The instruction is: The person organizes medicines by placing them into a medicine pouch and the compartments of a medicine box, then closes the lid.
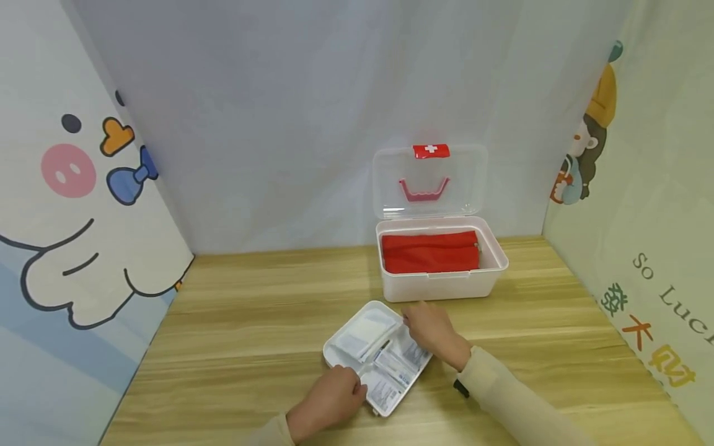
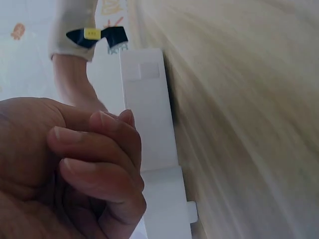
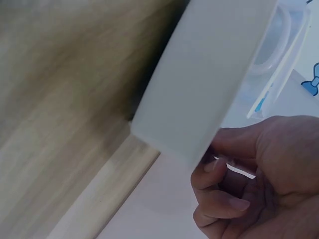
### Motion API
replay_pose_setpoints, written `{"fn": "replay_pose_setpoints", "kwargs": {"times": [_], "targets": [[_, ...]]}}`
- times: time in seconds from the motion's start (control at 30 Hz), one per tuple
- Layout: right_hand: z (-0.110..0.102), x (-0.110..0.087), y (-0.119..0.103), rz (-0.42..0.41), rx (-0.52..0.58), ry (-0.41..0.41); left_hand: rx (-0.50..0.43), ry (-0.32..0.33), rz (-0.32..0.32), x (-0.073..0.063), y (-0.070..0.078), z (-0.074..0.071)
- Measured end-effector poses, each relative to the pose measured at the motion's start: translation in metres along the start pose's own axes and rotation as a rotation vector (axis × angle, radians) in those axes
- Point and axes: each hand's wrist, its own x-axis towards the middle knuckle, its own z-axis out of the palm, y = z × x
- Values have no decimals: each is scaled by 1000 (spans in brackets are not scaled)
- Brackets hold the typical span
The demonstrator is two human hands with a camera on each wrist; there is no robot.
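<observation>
A white, shallow tray [image 1: 336,359] with compartments sits at an angle on the table. White flat packets, perhaps gauze [image 1: 361,334], fill its far left part, and small printed packets [image 1: 395,365] lie in the right-hand sections. My left hand [image 1: 334,395] grips the tray's near left edge; its curled fingers [image 2: 99,181] show beside the white side wall in the left wrist view. At the far right edge, my right hand [image 1: 432,328] pinches the rim between thumb and curled fingers [image 3: 222,204]. The hands cover parts of both edges.
Behind the tray stands a white first-aid box [image 1: 440,288], its clear lid [image 1: 468,179] raised against the back curtain. A red zipped pouch [image 1: 429,255] lies inside. Printed curtains [image 1: 630,217] border the wooden table [image 1: 251,310] on both sides.
</observation>
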Motion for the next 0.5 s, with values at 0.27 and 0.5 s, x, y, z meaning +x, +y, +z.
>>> {"fn": "replay_pose_setpoints", "kwargs": {"times": [0.27, 0.5], "targets": [[3, 12, -4, -49, -13, 20, 160, -3, 7, -1, 19, 11], [3, 19, -10, -81, 0, 5, 315, -51, 4, 0, 39, 22]]}}
